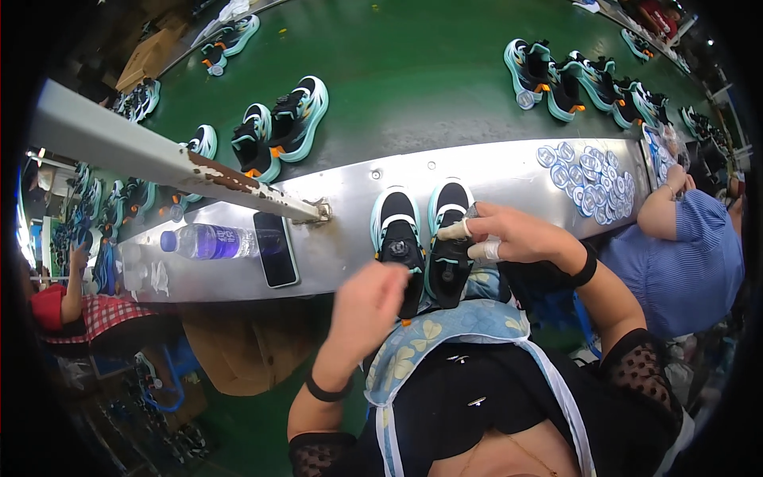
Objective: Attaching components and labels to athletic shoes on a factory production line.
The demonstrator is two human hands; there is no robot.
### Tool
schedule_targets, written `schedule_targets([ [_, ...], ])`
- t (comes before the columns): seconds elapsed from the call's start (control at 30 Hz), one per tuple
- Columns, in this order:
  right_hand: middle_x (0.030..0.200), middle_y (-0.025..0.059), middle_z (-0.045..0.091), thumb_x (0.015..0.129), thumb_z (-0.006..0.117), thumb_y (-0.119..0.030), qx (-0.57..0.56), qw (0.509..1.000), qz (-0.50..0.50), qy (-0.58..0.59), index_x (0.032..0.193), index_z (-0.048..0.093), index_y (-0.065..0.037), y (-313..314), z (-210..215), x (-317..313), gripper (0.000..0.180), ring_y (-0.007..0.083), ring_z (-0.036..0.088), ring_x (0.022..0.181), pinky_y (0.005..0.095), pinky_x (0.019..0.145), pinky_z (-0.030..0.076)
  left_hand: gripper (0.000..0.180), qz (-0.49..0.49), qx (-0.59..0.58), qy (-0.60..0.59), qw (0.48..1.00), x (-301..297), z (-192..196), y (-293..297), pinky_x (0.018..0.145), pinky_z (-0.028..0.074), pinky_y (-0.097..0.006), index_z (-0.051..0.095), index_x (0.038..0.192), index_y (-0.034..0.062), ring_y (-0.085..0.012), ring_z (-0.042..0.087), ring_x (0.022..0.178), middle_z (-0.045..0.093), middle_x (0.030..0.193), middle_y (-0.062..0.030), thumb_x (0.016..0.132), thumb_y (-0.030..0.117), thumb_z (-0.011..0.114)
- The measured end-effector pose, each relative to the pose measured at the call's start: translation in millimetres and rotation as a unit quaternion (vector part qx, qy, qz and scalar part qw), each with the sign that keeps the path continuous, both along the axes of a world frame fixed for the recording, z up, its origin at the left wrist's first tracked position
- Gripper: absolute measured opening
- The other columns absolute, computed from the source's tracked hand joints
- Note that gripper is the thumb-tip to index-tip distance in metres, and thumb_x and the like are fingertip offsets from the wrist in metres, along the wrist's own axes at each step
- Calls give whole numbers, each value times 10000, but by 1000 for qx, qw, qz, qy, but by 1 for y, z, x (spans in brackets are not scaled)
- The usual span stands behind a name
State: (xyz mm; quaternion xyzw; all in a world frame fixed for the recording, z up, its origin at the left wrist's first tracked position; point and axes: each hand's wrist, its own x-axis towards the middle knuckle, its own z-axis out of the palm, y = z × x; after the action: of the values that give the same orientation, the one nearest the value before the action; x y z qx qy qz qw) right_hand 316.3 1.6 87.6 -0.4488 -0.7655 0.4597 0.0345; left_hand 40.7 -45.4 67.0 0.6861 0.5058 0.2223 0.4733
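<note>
Two black sneakers with white and mint soles stand side by side at the metal ledge's near edge, toes pointing away from me. My left hand is closed and slightly blurred beside the heel of the left sneaker; its curled fingers hide whatever they may hold. A small round disc shows at that sneaker's opening. With white wraps on some fingers, my right hand grips the right sneaker at its outer side, near the lacing.
Round blue-and-white discs lie piled on the ledge at right. A phone, a water bottle and a painted metal post are at left. More sneakers stand on the green surface beyond. A co-worker in blue sits at right.
</note>
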Motion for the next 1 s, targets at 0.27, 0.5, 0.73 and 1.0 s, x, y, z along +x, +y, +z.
schedule_targets([
  [0.27, 777, 103, 568, 803, 707, -256, 306, 940, -140, -49, 997, 615, -86, -39, -40, -23, 274, 296, 607, 736, 390, 617, 476, 186, -136, 195, 18, 971, 17, -40, 38, 891, 415, -359, 677, 989, 72, -263, 524, 976, 647, 990, -57, 807, 59, 645],
  [0.5, 733, 97, 583, 830, 674, -253, 299, 949, -81, -62, 917, 561, -47, -34, -31, -18, 250, 310, 607, 703, 392, 609, 482, 211, -136, 180, 21, 974, 20, -35, 43, 872, 427, -353, 679, 1006, 64, -257, 528, 973, 634, 972, -65, 796, 78, 678],
  [0.73, 750, 114, 584, 841, 669, -244, 262, 950, -121, -118, 903, 594, -39, -20, -23, -6, 227, 328, 607, 699, 416, 623, 490, 255, -9, 81, 6, 997, 29, -35, 35, 819, 460, -343, 676, 1019, 56, -258, 561, 941, 579, 952, -91, 772, 95, 720],
  [1.0, 765, 113, 583, 785, 713, -246, 309, 939, -142, -46, 955, 620, -68, -31, -41, -10, 263, 332, 602, 750, 425, 662, 486, 282, -106, 14, -58, 993, 15, -36, 55, 882, 471, -356, 676, 1072, 61, -287, 602, 1005, 642, 1075, -133, 791, 44, 658],
])
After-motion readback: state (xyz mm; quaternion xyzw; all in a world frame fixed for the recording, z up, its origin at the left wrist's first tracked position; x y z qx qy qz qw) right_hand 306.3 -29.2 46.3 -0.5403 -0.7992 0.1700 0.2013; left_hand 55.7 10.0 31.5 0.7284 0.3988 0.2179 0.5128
